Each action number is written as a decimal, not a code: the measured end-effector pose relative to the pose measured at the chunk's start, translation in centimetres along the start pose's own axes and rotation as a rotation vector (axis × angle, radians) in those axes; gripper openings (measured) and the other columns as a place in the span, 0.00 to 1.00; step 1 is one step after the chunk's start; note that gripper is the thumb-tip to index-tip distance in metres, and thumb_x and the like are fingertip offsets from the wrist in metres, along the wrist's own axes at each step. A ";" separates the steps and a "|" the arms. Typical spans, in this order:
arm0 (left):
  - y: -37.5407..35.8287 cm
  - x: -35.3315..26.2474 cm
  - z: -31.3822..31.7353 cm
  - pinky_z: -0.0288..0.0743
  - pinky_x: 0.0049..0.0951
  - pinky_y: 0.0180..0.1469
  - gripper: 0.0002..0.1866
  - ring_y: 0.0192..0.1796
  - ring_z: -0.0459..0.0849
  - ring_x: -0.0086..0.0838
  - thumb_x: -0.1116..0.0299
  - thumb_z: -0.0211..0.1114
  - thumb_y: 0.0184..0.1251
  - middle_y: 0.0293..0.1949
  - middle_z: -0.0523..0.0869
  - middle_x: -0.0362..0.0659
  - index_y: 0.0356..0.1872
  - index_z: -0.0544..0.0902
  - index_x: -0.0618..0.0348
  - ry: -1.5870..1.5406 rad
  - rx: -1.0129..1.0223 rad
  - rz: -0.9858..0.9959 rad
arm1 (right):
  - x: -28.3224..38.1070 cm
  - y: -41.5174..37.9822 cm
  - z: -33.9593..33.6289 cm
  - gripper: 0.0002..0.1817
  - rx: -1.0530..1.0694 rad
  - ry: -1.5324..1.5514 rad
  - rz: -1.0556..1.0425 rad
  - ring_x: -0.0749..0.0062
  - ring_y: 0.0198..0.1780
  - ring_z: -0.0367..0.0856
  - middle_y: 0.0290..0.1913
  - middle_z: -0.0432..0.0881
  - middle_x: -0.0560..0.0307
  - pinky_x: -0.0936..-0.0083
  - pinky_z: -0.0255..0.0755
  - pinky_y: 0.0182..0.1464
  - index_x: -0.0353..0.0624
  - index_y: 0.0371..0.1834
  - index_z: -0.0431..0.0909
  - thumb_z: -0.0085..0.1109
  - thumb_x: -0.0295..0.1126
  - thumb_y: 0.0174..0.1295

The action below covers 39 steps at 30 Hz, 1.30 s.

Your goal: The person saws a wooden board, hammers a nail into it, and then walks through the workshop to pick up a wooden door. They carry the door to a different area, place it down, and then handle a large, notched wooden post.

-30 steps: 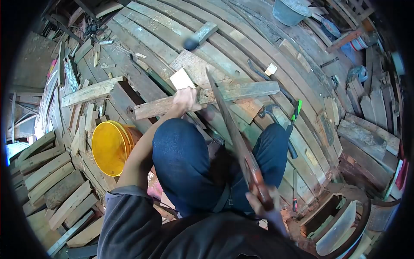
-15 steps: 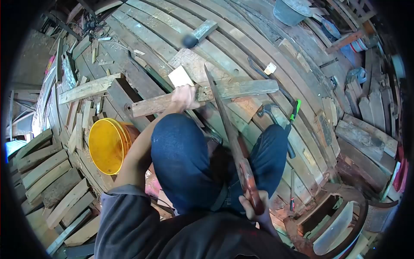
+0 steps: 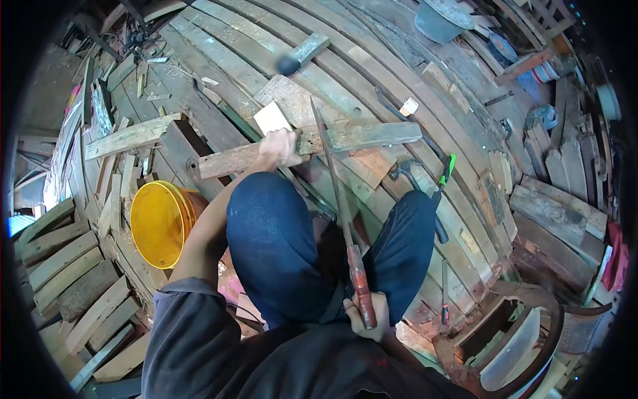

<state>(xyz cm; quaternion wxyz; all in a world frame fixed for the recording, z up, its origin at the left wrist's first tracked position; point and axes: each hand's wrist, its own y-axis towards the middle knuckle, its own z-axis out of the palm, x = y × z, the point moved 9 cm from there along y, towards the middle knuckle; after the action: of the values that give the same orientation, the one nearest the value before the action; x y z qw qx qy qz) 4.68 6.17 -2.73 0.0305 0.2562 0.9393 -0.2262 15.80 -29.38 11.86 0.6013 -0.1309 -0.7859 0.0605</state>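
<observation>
My left hand [image 3: 280, 147] is wrapped over a weathered length of timber [image 3: 362, 136] lying crosswise in front of my knees. Close to its knuckles is a small pale wood block [image 3: 271, 118]. My right hand [image 3: 373, 316], low between my thighs, grips the reddish-brown handle of a handsaw [image 3: 337, 189]. The long blade points away from me and crosses the timber to the right of my left hand. It shows nearly edge-on, its tip extending past the timber's far side. Under and beyond the timber lies a flat board [image 3: 292, 93].
A yellow bucket [image 3: 159, 223] stands at my left, near stacked wood pieces [image 3: 73, 266]. Rightward on the planks lie a hammer [image 3: 407, 171], a green-handled tool [image 3: 448, 169] and a screwdriver [image 3: 444, 299]. A mallet [image 3: 302, 54] rests farther off; a grey bucket [image 3: 442, 23] is at the back.
My right hand has shifted left, swinging the saw's handle with it, and the blade now looks narrower. My left hand keeps its place on the timber. The whole view has drifted slightly.
</observation>
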 end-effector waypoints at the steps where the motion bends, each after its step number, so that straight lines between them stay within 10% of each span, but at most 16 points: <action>1: 0.1 0.0 -0.1 0.82 0.41 0.48 0.39 0.43 0.88 0.49 0.37 0.70 0.48 0.38 0.87 0.55 0.56 0.79 0.55 -0.001 -0.002 0.004 | 0.1 0.0 0.1 0.16 -0.010 0.000 -0.016 0.57 0.14 0.71 0.13 0.68 0.53 0.67 0.62 0.21 0.42 0.15 0.66 0.64 0.24 0.54; 22: -0.2 8.6 0.3 0.79 0.44 0.49 0.41 0.45 0.85 0.49 0.36 0.71 0.42 0.35 0.86 0.57 0.56 0.79 0.53 0.262 -0.491 0.060 | 2.6 5.3 -0.4 0.16 0.078 0.023 -0.093 0.76 0.14 0.63 0.13 0.66 0.58 0.73 0.59 0.19 0.40 0.16 0.66 0.63 0.20 0.55; 30: -1.3 8.4 -1.1 0.81 0.40 0.49 0.29 0.45 0.86 0.47 0.51 0.71 0.41 0.38 0.86 0.54 0.47 0.80 0.54 -0.064 -0.272 -0.066 | 1.5 4.7 -0.3 0.17 0.049 0.026 -0.059 0.77 0.15 0.63 0.14 0.66 0.61 0.75 0.57 0.20 0.41 0.15 0.65 0.63 0.18 0.55; 39: -0.9 9.0 -0.3 0.81 0.43 0.48 0.31 0.46 0.87 0.48 0.45 0.74 0.44 0.40 0.87 0.54 0.46 0.81 0.54 -0.154 -0.125 -0.072 | 1.5 5.2 0.3 0.15 0.005 0.014 -0.020 0.78 0.16 0.65 0.14 0.67 0.60 0.75 0.58 0.21 0.39 0.18 0.67 0.62 0.21 0.59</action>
<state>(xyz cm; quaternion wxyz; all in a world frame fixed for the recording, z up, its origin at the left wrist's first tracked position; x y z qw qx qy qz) -3.50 9.83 -3.63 0.1104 0.2015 0.9551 -0.1872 15.88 -24.01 11.83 0.6078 -0.1219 -0.7827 0.0557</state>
